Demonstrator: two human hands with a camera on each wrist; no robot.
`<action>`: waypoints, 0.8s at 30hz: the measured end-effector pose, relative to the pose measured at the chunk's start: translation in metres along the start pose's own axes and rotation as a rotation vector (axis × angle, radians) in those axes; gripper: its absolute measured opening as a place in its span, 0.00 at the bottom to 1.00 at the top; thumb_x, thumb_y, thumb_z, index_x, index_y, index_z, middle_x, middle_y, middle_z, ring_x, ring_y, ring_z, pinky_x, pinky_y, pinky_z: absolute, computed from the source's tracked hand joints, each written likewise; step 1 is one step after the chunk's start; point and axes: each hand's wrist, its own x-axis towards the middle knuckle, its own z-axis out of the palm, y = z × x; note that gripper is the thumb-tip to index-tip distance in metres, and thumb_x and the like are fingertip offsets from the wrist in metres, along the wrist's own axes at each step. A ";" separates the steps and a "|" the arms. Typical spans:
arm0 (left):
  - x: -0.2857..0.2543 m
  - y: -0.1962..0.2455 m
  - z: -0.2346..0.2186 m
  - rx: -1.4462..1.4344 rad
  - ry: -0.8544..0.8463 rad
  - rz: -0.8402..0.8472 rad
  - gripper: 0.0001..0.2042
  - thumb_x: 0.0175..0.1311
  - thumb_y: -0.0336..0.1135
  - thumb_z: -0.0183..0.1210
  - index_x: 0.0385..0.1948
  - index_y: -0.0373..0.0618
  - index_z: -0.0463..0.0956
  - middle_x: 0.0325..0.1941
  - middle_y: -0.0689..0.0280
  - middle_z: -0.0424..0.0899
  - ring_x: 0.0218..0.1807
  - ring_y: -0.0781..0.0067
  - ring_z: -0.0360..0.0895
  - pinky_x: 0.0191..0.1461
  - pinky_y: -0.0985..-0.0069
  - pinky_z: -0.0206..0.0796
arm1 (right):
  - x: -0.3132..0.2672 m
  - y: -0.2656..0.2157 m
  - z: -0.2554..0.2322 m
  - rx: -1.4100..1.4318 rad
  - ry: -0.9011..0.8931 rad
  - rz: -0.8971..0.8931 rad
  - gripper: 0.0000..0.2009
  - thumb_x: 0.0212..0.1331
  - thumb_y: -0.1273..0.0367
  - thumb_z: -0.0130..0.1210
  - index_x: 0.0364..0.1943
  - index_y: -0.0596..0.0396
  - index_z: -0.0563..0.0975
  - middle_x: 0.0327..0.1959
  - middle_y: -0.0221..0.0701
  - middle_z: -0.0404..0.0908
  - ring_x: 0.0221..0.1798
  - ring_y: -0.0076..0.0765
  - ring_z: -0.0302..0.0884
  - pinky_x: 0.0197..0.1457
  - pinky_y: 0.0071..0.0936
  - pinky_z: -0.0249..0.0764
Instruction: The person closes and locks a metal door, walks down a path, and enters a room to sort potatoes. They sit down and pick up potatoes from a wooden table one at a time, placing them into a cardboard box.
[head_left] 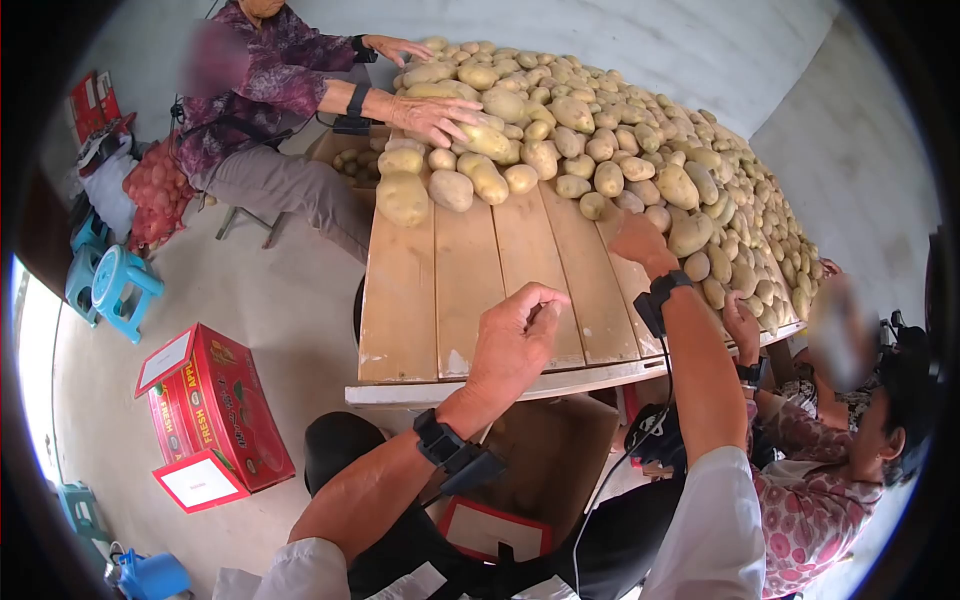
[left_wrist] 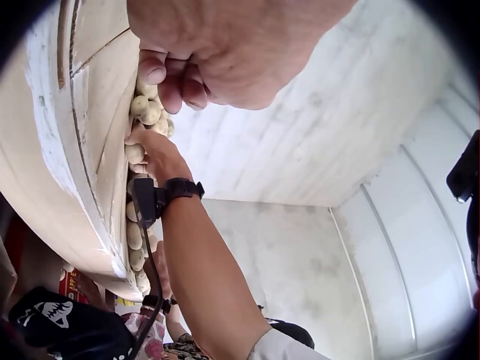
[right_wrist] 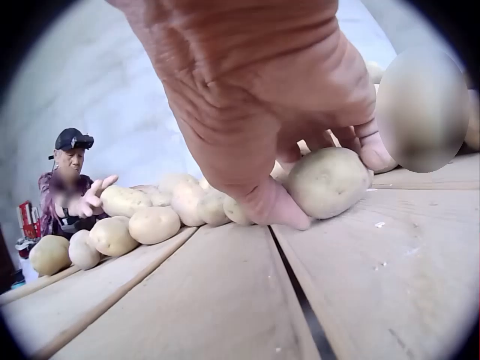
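Observation:
Potatoes (head_left: 600, 130) lie in a large heap over the far and right parts of a wooden table (head_left: 470, 290). At the lower edge of the heap, my right hand (head_left: 642, 240) reaches down. The right wrist view shows that hand (right_wrist: 255, 97) with thumb and fingers around one potato (right_wrist: 330, 182) resting on the boards. My left hand (head_left: 515, 335) is raised above the near part of the table, its fingers loosely curled. No object shows in the left hand (left_wrist: 225, 52) in the left wrist view.
A person in a purple patterned top (head_left: 270, 75) touches potatoes at the far left. Another in a pink patterned top (head_left: 815, 515) reaches in from the right. An open cardboard box (head_left: 560, 450) stands below the table's near edge, a red box (head_left: 225, 415) on the floor at left.

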 end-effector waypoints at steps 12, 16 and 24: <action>-0.012 -0.004 0.005 0.019 -0.004 0.104 0.07 0.73 0.24 0.52 0.43 0.38 0.80 0.24 0.75 0.71 0.26 0.86 0.68 0.31 0.82 0.67 | -0.191 -0.021 -0.064 2.134 -0.208 0.110 0.18 0.58 0.70 0.55 0.53 0.55 0.74 0.43 0.39 0.80 0.45 0.38 0.77 0.38 0.30 0.70; -0.022 0.015 0.010 -0.011 0.005 0.038 0.07 0.73 0.28 0.53 0.44 0.39 0.81 0.22 0.75 0.72 0.25 0.86 0.68 0.29 0.82 0.64 | -0.241 -0.008 -0.063 2.206 -0.140 0.065 0.12 0.61 0.69 0.56 0.47 0.53 0.73 0.42 0.39 0.79 0.46 0.39 0.78 0.34 0.27 0.70; -0.033 0.018 0.010 0.023 0.002 0.034 0.10 0.72 0.30 0.54 0.44 0.37 0.83 0.21 0.72 0.74 0.25 0.84 0.69 0.29 0.81 0.62 | -0.324 -0.001 -0.007 1.789 -0.162 0.210 0.07 0.63 0.68 0.56 0.40 0.56 0.77 0.34 0.33 0.80 0.35 0.31 0.78 0.30 0.30 0.74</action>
